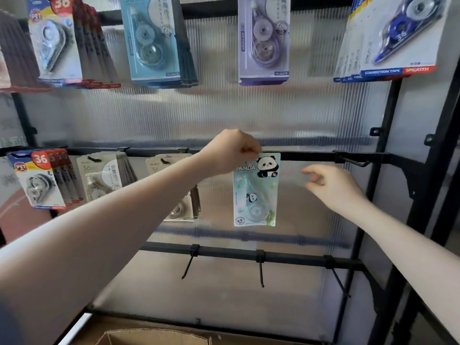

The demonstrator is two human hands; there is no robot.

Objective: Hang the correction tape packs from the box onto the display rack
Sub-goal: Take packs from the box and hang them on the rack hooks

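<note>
The panda pack (255, 192) may slip below the rail (308, 155): the left hand (230, 151) only pinches its top, and the right hand (331, 185) beside it is loose and holds nothing.

"PANDA" on held pack (256, 190); "36" on red-badged packs (37, 180); "CORRECTION TAPE SMOOTH" on blue pack (398, 36).

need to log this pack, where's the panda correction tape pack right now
In the head view, the pale blue panda correction tape pack hangs right of centre at the black middle rail, its top corner pinched by the left hand, the right hand beside it.
</note>
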